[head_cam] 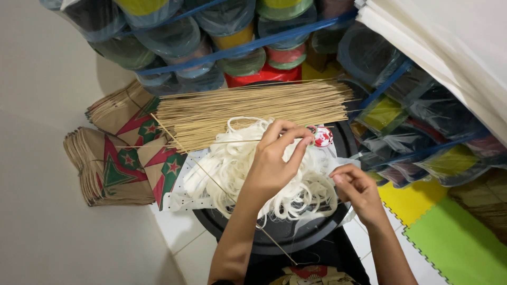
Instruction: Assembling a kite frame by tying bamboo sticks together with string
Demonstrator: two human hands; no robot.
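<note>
Left hand [272, 166], fingers pinched on a thin bamboo stick [211, 179], above a tangled heap of white cord [232, 169] on a round black tray [274, 237]. Right hand [359, 190], fingers pinched on the cord's edge. Bundled sticks [253, 108] lie behind.

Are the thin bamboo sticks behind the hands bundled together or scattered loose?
Mostly gathered: the bamboo sticks lie parallel in one flat sheaf. Whether anything ties them, I cannot tell. One stray stick crosses diagonally.

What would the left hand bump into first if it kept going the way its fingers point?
Probably the round red and white sticker. The left hand points up and to the right, and its fingertips are almost on it. Past that lie the sticks. Depth is hard to judge.
</note>
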